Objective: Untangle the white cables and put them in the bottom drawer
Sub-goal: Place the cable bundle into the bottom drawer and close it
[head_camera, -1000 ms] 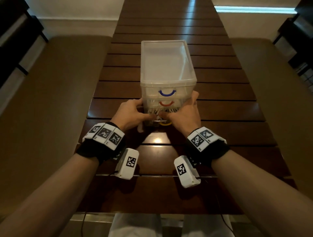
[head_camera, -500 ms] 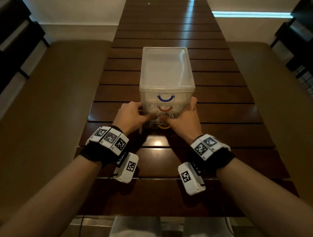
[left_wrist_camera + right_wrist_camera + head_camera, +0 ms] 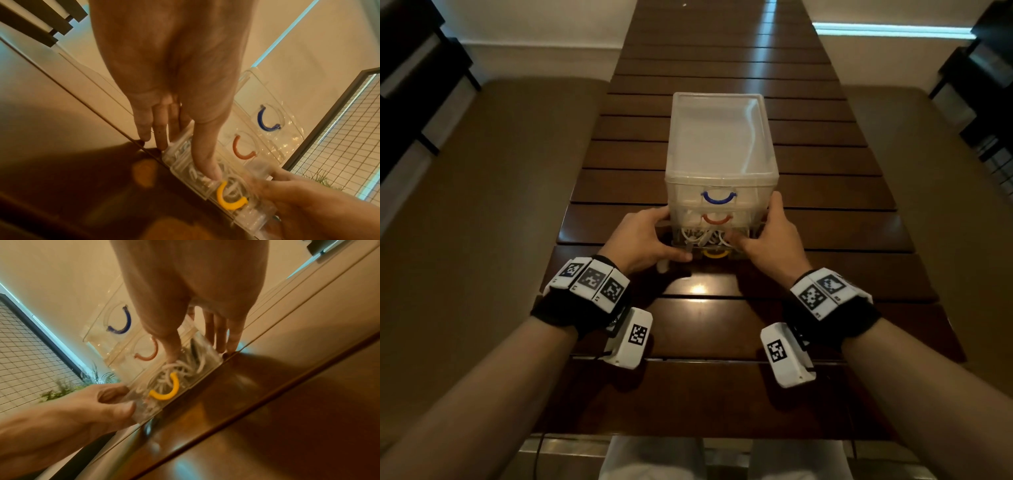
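A clear plastic drawer unit (image 3: pixel 719 144) stands on the table, with blue, red and yellow handles from top to bottom. The bottom drawer (image 3: pixel 690 251), the one with the yellow handle (image 3: pixel 715 254), is pulled out a little. White cables (image 3: pixel 702 237) lie coiled inside it. My left hand (image 3: pixel 647 240) lies against the unit's left side with straight fingers, and its thumb (image 3: pixel 205 162) presses on the cables (image 3: pixel 195 172). My right hand (image 3: pixel 774 233) mirrors it on the right side, where its thumb (image 3: pixel 170 350) pushes into the cables (image 3: pixel 185 368).
The unit sits mid-width on a long dark slatted wooden table (image 3: pixel 722 394). Padded benches (image 3: pixel 482 205) run along both sides. The table's near edge (image 3: pixel 709 437) is close to my body.
The view has tilted, so the unit sits lower in the frame. Both hands stay at the bottom drawer, and the thumbs have spread slightly apart over the cables.
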The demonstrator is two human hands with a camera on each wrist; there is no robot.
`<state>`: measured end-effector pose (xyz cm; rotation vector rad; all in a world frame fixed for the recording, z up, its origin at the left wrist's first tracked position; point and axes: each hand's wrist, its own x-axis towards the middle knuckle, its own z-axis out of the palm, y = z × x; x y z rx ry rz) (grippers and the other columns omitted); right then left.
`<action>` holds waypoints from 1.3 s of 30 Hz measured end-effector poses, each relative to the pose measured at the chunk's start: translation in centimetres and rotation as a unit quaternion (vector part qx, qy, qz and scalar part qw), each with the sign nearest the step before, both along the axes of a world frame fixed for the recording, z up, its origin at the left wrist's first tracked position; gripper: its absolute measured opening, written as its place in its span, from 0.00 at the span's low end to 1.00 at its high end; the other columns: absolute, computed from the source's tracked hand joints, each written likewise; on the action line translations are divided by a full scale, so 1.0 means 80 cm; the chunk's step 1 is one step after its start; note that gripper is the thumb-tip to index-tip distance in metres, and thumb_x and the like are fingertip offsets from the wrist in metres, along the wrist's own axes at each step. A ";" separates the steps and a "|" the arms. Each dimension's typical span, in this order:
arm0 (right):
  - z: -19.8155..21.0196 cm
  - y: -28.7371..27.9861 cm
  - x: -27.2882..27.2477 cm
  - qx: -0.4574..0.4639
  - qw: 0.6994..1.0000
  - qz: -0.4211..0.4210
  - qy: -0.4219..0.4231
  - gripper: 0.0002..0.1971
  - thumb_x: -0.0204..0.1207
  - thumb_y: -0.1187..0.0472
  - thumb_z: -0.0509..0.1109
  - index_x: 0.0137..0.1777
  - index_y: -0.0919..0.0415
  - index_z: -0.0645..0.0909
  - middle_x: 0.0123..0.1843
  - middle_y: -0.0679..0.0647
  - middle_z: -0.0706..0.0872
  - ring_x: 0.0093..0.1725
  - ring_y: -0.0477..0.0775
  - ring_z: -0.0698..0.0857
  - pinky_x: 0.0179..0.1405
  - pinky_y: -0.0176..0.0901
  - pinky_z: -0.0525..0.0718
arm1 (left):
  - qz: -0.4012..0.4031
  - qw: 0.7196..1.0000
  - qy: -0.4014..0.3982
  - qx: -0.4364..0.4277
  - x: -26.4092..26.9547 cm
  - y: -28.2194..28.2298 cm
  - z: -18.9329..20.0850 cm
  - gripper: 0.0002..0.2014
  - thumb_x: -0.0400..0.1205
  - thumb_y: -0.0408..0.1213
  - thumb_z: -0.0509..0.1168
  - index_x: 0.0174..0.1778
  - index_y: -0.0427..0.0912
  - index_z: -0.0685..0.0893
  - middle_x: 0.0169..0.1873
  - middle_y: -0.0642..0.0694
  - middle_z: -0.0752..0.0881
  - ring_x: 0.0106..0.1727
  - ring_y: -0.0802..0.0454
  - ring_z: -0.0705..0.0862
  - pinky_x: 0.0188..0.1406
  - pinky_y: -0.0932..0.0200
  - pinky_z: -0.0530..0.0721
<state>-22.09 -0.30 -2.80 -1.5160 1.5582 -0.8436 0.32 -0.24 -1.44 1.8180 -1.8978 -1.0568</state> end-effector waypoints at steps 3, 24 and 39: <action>0.004 0.005 -0.023 0.070 0.993 0.094 -0.029 0.43 0.67 0.58 0.83 0.77 0.45 0.61 0.74 0.47 0.77 0.72 0.51 0.78 0.72 0.56 0.78 | 0.012 1.000 0.008 -0.002 0.001 0.000 -0.006 0.39 0.67 0.42 0.81 0.75 0.54 0.75 0.70 0.50 0.81 0.75 0.50 0.74 0.70 0.51 0.71; -0.007 0.010 -0.011 -0.034 0.998 0.029 0.036 0.32 0.68 0.46 0.82 0.65 0.47 0.66 0.59 0.43 0.83 0.53 0.44 0.84 0.51 0.37 0.84 | 0.071 0.995 0.044 -0.058 -0.012 0.010 -0.015 0.36 0.66 0.63 0.76 0.68 0.52 0.80 0.57 0.58 0.86 0.53 0.61 0.84 0.55 0.59 0.82; 0.000 0.043 -0.005 0.011 0.999 -0.022 0.041 0.49 0.66 0.45 0.82 0.81 0.54 0.58 0.76 0.54 0.76 0.71 0.56 0.80 0.69 0.49 0.79 | 0.095 0.994 0.017 -0.057 -0.018 0.050 -0.005 0.46 0.67 0.75 0.65 0.76 0.49 0.73 0.67 0.50 0.83 0.67 0.51 0.82 0.67 0.49 0.80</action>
